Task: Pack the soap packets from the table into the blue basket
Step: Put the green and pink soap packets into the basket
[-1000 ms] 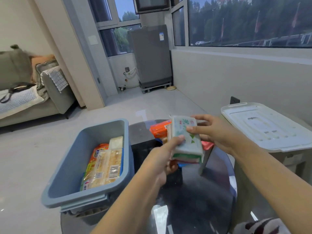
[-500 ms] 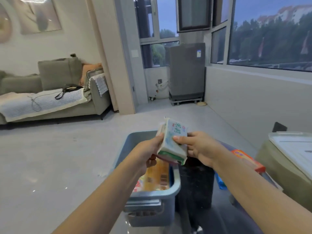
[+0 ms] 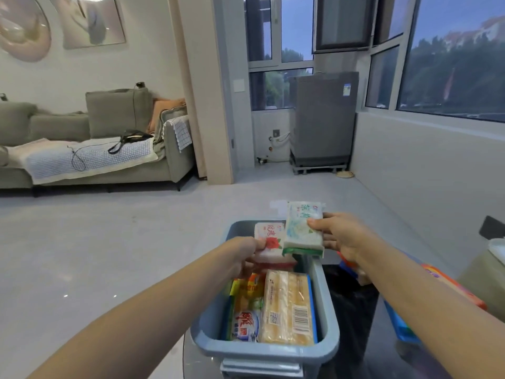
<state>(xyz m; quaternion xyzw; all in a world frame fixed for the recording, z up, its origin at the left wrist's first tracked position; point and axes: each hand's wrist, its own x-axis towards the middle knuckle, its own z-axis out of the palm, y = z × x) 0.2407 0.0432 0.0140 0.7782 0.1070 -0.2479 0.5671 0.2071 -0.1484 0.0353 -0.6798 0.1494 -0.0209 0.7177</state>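
Observation:
The blue basket (image 3: 329, 310) stands on the dark table and holds a yellow soap pack (image 3: 287, 310) and an orange-and-blue packet (image 3: 244, 313). My left hand (image 3: 243, 255) grips a white soap packet with a red rose (image 3: 269, 242) over the basket's far end. My right hand (image 3: 341, 237) pinches a white-and-green soap packet (image 3: 302, 228) above the basket's far right rim. An orange packet (image 3: 451, 287) and a blue packet (image 3: 401, 324) lie on the table under my right forearm.
The dark glossy table (image 3: 355, 324) carries the basket. A pale lidded bin (image 3: 496, 248) shows at the right edge. Farther off are a grey sofa (image 3: 90, 149), a grey washing machine (image 3: 322, 119) and a low white wall (image 3: 423, 173).
Both hands carried the stacked packets left from the table to over the basket. The stack has split: the rose packet is in my left hand, the green one in my right.

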